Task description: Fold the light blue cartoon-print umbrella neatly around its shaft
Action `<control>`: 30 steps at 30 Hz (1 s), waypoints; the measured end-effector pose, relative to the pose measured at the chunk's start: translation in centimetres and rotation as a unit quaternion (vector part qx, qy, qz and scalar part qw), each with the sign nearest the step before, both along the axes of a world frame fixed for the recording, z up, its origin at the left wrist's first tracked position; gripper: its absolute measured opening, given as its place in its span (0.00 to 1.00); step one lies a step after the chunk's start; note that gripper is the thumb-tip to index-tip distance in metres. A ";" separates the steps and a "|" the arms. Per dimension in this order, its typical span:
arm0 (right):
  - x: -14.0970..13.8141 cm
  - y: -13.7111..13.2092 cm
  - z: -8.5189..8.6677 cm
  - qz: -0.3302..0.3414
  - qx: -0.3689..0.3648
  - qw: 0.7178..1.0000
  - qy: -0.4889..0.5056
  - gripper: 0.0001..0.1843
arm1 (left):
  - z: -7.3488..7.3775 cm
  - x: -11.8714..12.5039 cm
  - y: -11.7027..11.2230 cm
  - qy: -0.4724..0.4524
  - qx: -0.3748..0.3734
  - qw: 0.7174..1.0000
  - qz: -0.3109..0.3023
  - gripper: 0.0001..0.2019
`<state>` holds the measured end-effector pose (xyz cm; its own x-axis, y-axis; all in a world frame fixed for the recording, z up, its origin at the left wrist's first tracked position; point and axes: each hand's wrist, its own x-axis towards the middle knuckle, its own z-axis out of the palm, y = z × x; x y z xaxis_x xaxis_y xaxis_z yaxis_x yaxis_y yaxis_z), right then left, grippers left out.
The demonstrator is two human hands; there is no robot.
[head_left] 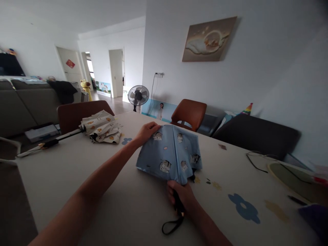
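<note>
A light blue folding umbrella [170,152] with cartoon animals is held over the table, its canopy loosely folded. My right hand [180,196] is wrapped round its black handle, from which a wrist strap [172,226] hangs. At the canopy's upper left edge, my left hand [148,132] pinches the blue fabric, fingers closed. To the left lies a second umbrella [102,128], cream with small yellow figures, half folded, its shaft and black handle pointing to the table's left edge. Neither hand touches it.
The white table [123,198] has flower prints. Eyeglasses [258,163], a green round mat [289,179] and a dark pen [297,200] lie at the right. Brown chairs [189,112] and a fan [138,95] stand beyond the far edge.
</note>
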<state>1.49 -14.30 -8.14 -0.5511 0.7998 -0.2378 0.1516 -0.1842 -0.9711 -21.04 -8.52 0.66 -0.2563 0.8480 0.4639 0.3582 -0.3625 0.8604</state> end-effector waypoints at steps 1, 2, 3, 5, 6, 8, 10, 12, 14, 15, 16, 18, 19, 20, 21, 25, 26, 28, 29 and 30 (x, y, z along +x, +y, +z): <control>0.0 0.0 0.1 0.006 -0.004 1.000 0.007 0.16 | -0.6 -0.1 0.3 -0.039 -0.009 0.999 -0.012 0.17; 0.1 0.0 0.2 0.012 -0.007 1.000 0.013 0.15 | -1.2 -0.1 0.6 -0.072 -0.017 0.997 -0.017 0.17; 0.2 0.1 0.2 0.019 -0.009 1.000 0.019 0.16 | -1.8 -0.2 0.9 -0.092 -0.023 0.995 -0.015 0.18; 0.3 0.2 0.1 0.036 -0.015 0.999 0.032 0.16 | -2.7 -0.5 1.4 -0.096 -0.024 0.995 0.007 0.18; 0.4 0.3 0.0 0.041 -0.018 0.998 0.037 0.17 | -3.1 -0.6 1.6 -0.086 -0.018 0.996 0.023 0.18; 0.4 0.5 -0.2 0.051 -0.023 0.998 0.043 0.18 | -3.6 -1.0 1.8 -0.061 -0.004 0.997 0.055 0.19; 0.4 0.6 -0.3 0.056 -0.030 0.997 0.052 0.18 | -4.0 -1.2 1.9 -0.039 0.005 0.996 0.079 0.21; 0.4 0.6 -0.2 0.060 -0.040 0.996 0.058 0.18 | -4.4 -1.2 2.0 -0.030 0.003 0.995 0.092 0.22; 0.4 0.6 -0.1 0.061 -0.048 0.995 0.057 0.18 | -5.0 -1.1 2.3 -0.027 -0.010 0.994 0.107 0.22; 0.4 0.6 0.0 0.062 -0.050 0.995 0.055 0.18 | -5.3 -1.1 2.5 -0.020 -0.018 0.993 0.118 0.22; 0.4 0.6 0.1 0.063 -0.051 0.995 0.054 0.17 | -5.6 -1.0 2.6 -0.006 -0.025 0.991 0.130 0.22; 0.4 0.5 0.2 0.061 -0.051 0.995 0.056 0.17 | -6.0 -1.2 2.9 0.041 -0.039 0.986 0.160 0.22; 0.4 0.4 0.3 0.058 -0.049 0.996 0.055 0.17 | -5.9 -1.3 3.0 0.062 -0.041 0.981 0.178 0.21; 0.4 0.4 0.3 0.052 -0.044 0.996 0.053 0.17 | -5.6 -1.5 3.0 0.074 -0.036 0.976 0.202 0.19; 0.4 0.3 0.3 0.045 -0.038 0.997 0.048 0.17 | -5.2 -1.7 2.8 0.077 -0.023 0.970 0.231 0.17; 0.1 0.1 0.2 0.003 -0.014 1.000 0.024 0.16 | -2.5 -0.7 1.4 0.095 0.113 0.942 0.301 0.11; 0.0 0.1 0.1 -0.009 -0.013 1.000 0.018 0.16 | -2.1 0.1 1.0 0.123 0.149 0.940 0.282 0.12; -0.1 0.0 0.1 -0.028 -0.016 0.999 0.009 0.15 | -2.4 2.2 0.4 0.182 0.193 0.943 0.203 0.17; -0.1 0.0 0.1 -0.036 -0.019 0.999 0.006 0.14 | -3.1 3.3 0.4 0.199 0.191 0.948 0.159 0.20; -0.1 -0.1 0.1 -0.034 -0.020 0.999 0.012 0.14 | -4.2 4.3 0.5 0.198 0.173 0.957 0.124 0.23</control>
